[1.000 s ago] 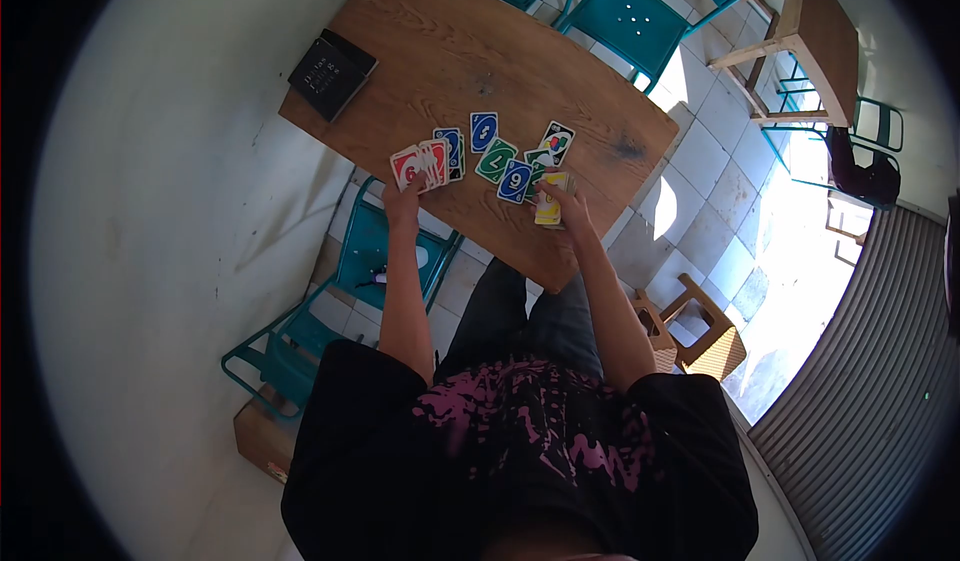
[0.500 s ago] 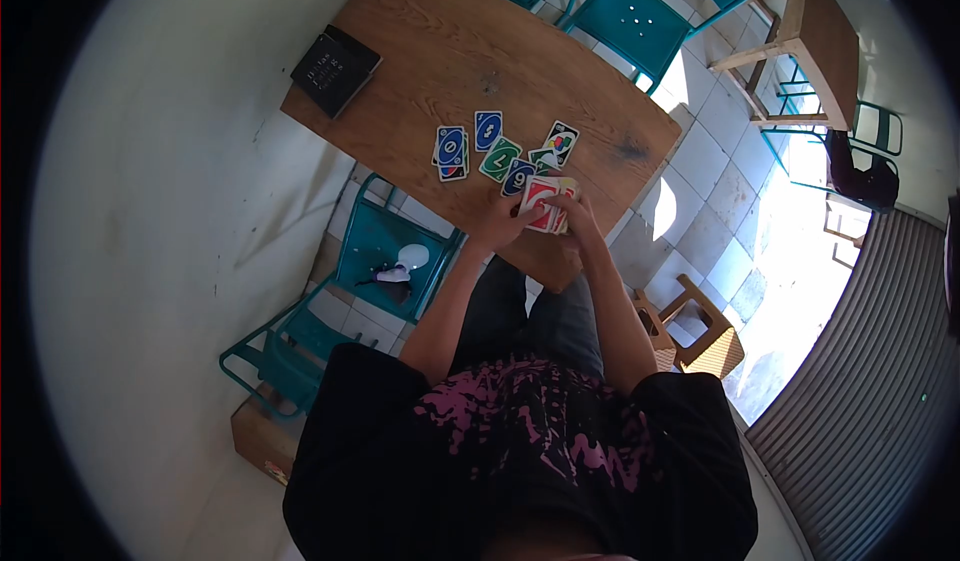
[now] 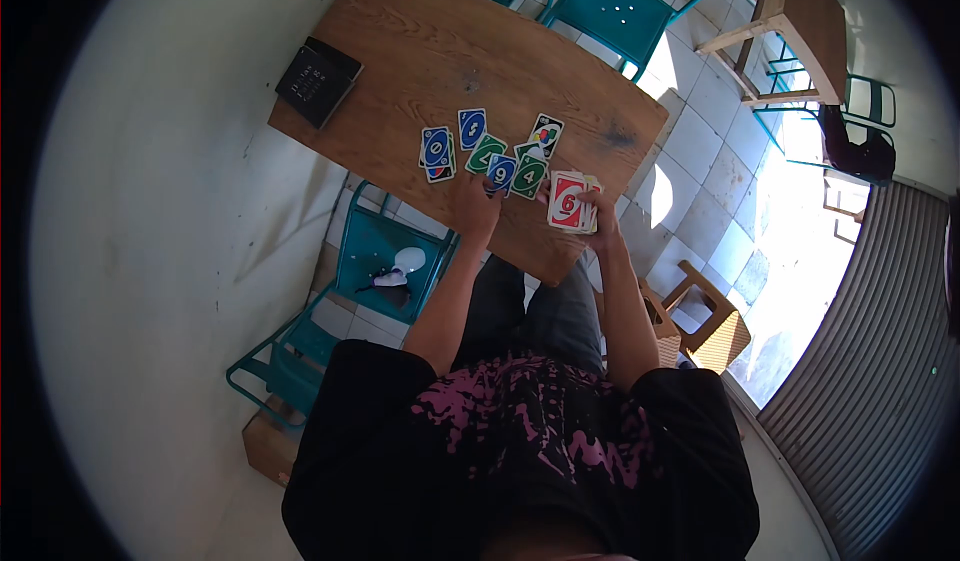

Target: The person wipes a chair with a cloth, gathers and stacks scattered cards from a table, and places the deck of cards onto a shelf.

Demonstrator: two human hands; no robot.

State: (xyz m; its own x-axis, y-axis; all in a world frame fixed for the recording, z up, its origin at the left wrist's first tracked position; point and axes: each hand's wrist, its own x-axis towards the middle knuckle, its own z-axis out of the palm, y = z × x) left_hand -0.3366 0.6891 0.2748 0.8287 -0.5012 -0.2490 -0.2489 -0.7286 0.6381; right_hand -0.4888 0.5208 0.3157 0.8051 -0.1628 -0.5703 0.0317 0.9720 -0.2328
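Note:
My right hand [image 3: 604, 223] is closed around a stack of Uno cards [image 3: 566, 203], with a red card marked with an underlined 6 or 9 facing up. On the table, my left hand [image 3: 476, 207] reaches the lower edge of a blue card [image 3: 501, 172] with a similar number; whether the fingers pinch it or only touch it, I cannot tell. A green 4 [image 3: 529, 177] lies to its right and a green 7 [image 3: 486, 154] to its upper left. Above these are a blue card [image 3: 472, 128] and a black wild card [image 3: 546, 132]. A blue 0 [image 3: 436, 147] tops a small pile at the left.
A dark book [image 3: 318, 83] lies at the left end of the wooden table [image 3: 440, 41]. Teal chairs [image 3: 612, 11] stand beyond it. A nearer teal chair [image 3: 375, 246] holds a white object [image 3: 408, 259]. Wooden stools [image 3: 715, 316] are on the right, by a roller shutter [image 3: 870, 381].
My left hand has left the card stack and moved left to the blue card. My right hand has shifted right with the stack, uncovering the green 4. The view has shifted slightly.

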